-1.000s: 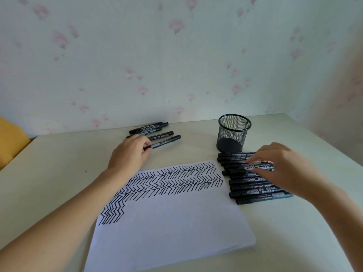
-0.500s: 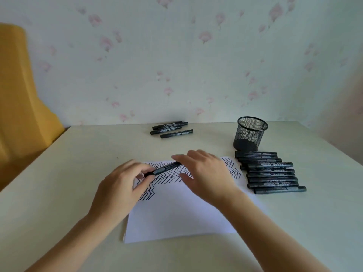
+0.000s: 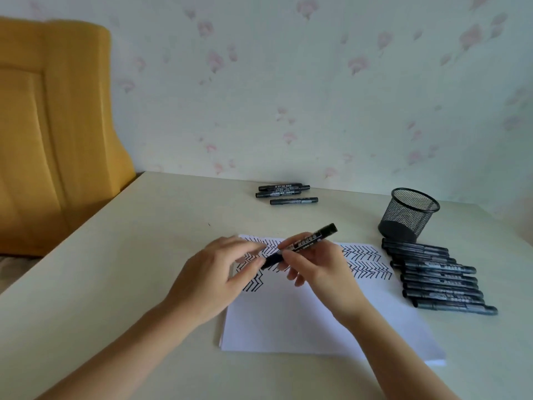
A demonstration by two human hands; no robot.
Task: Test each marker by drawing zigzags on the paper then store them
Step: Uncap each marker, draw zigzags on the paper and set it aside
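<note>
Above the paper (image 3: 302,321), one marker (image 3: 300,245) held between both hands, slanting up to the right.

Right hand (image 3: 320,269) gripping the barrel with curled fingers; left hand (image 3: 213,281) pinching the lower left end. Under them, zigzags (image 3: 366,262) across the sheet's far part. Right of the paper, a row of markers (image 3: 438,277) lying on the table (image 3: 129,255), just near of the mesh cup (image 3: 408,215). Far off, three more markers (image 3: 285,193) lying well apart from the rest.

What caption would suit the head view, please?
Both hands hold a black marker above zigzag-covered paper.
</note>
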